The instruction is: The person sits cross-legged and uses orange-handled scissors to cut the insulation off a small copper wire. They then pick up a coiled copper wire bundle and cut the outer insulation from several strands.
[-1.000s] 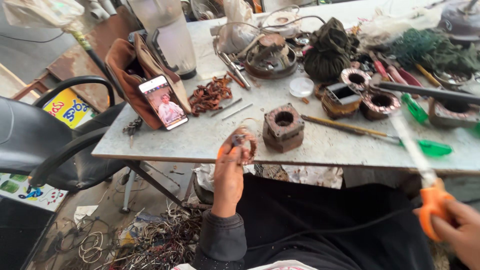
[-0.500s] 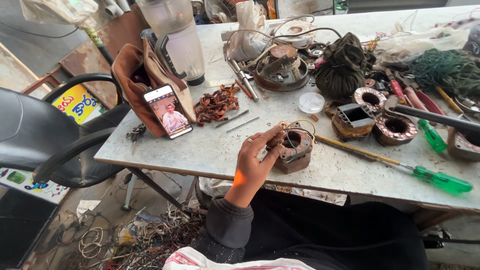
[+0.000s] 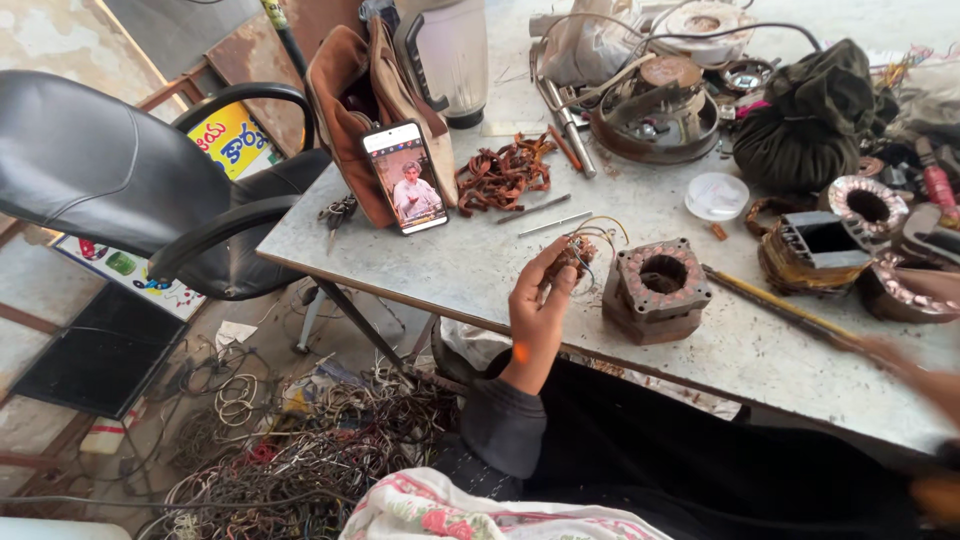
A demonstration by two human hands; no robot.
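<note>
My left hand (image 3: 535, 315) is raised over the grey table (image 3: 450, 260), fingers closed on a small tangle of copper winding wire (image 3: 575, 255) with thin yellow and dark leads curling from it. Just to its right stands a square motor stator (image 3: 660, 290) with a round bore, apart from the hand. My right hand (image 3: 925, 380) is only a blurred streak at the right edge; what it holds cannot be made out. A long thin rod-like tool (image 3: 770, 305) lies on the table between the stator and that hand.
A phone (image 3: 405, 178) with a lit screen leans on a brown bag (image 3: 345, 110). Copper scraps (image 3: 505, 172), more stators (image 3: 868, 205), a white lid (image 3: 717, 195) and a dark cloth bundle (image 3: 810, 120) crowd the back. A black chair (image 3: 110, 170) stands left; tangled wire (image 3: 300, 460) covers the floor.
My left hand has stayed beside the stator with the wire tangle. The view has shifted left and nearer. My right hand has come into view as a blur at the right edge.
</note>
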